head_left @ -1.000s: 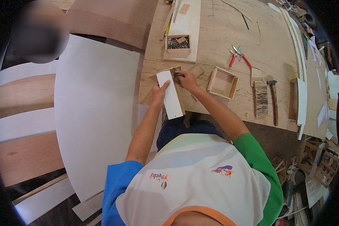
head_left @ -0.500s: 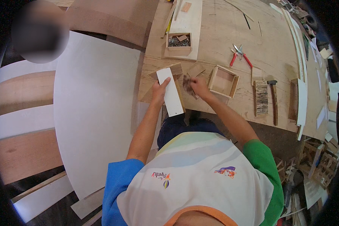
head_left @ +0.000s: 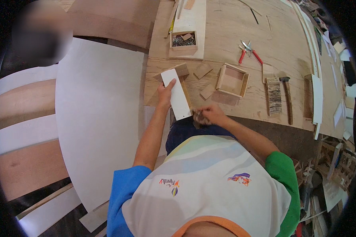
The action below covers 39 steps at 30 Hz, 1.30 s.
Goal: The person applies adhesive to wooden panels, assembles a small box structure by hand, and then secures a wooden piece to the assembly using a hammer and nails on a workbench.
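Observation:
My left hand (head_left: 165, 94) is closed on a long white-faced wooden board (head_left: 175, 96), thumb on top. The board lies tilted across a brown wood block (head_left: 182, 70) at the table's near edge, its lower end overhanging. At the board's near right corner, my right hand (head_left: 214, 113) pinches a crumpled, mottled brown sheet (head_left: 200, 117) that looks like worn sandpaper. The sheet meets or nearly meets the board's edge; contact is hard to tell. Small thin wood squares (head_left: 203, 70) lie just beyond, beside a shallow open wooden box (head_left: 245, 85).
A box of metal fasteners (head_left: 184, 47) sits at the far left on a pale board. Red-handled snips (head_left: 256, 56) lie at mid-table. To the right are a rough striped wood block (head_left: 273, 96), a hammer (head_left: 287, 98) and white strips (head_left: 317, 100). A large white panel (head_left: 101, 118) stands left.
My right hand has moved toward me with the mottled sheet, from beside the board's middle to its near end, uncovering the small wood squares. My left hand still holds the board.

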### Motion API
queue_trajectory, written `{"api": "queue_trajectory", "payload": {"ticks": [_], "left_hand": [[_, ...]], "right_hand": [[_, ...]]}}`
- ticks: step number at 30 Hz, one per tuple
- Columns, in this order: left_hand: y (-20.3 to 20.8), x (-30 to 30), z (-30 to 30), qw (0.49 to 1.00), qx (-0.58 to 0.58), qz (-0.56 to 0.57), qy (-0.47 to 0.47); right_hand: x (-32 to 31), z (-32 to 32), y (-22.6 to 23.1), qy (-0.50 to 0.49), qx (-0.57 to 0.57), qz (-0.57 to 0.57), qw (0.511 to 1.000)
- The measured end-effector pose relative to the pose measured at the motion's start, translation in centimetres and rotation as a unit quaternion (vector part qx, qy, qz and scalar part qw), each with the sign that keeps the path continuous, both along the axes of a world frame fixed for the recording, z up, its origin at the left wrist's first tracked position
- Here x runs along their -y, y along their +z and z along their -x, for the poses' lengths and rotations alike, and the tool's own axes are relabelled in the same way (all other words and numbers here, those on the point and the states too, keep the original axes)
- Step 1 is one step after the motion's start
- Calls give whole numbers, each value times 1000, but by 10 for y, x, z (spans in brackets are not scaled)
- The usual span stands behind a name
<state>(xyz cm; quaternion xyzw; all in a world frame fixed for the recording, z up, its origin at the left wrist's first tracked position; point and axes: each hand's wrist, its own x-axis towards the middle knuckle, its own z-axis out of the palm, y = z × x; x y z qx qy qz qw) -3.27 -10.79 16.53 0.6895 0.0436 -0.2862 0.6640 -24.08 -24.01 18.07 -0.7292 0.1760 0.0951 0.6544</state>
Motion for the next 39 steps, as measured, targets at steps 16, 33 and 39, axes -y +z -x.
{"api": "queue_trajectory", "payload": {"ticks": [16, 33, 39], "left_hand": [[1, -7, 2, 1000, -8, 1, -27], [-56, -64, -10, 961, 216, -137, 105], [-28, -50, -21, 999, 14, -12, 40]], "right_hand": [[0, 6, 10, -14, 12, 31, 999], [-22, -52, -55, -225, 11, -13, 974], [-1, -78, -36, -306, 62, 95, 945]]}}
